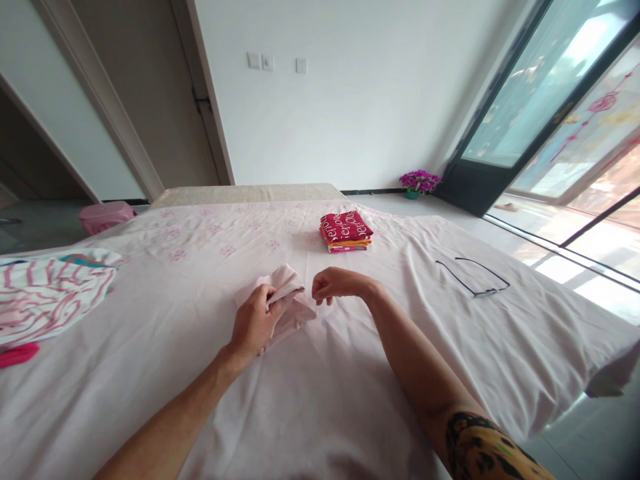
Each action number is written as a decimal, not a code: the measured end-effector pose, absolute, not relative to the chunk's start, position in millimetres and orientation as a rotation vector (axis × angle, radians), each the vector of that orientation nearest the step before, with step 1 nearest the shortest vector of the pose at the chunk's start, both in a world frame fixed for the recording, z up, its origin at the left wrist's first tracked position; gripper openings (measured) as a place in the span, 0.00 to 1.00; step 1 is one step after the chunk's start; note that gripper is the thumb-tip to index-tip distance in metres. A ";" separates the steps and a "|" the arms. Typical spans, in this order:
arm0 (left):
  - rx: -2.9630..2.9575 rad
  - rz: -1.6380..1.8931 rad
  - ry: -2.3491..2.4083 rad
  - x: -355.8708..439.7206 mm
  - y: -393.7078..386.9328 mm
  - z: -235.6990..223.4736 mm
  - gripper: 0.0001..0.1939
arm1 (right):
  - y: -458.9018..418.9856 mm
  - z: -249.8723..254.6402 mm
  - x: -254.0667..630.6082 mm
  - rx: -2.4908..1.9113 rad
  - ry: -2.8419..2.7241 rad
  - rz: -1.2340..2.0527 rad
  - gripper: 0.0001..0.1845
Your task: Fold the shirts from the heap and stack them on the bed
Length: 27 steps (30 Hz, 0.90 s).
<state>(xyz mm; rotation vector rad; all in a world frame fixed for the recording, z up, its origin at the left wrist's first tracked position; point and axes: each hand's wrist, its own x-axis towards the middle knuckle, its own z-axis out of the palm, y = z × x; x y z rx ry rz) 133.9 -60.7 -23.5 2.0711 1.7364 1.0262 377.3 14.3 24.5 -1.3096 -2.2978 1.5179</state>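
Observation:
A small pale pink folded cloth [287, 293] lies on the bed's light sheet [350, 400] in front of me. My left hand [255, 323] is closed on the cloth's near edge, thumb on top. My right hand [333, 285] hovers just right of the cloth with its fingers curled in; I cannot make out anything in them. It does not clearly touch the cloth.
A stack of folded red and orange cloths [346, 231] sits farther back on the bed. A striped pink-and-white garment [47, 293] lies at the left edge. Black-rimmed glasses [475, 277] rest to the right. A pink stool [106, 216] and potted flowers [419, 181] stand on the floor.

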 end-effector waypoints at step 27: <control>1.560 1.531 1.667 121.8 -74.4 -30.9 0.14 | -1.5 -1.3 351.0 -1.033 -2.394 1.230 0.25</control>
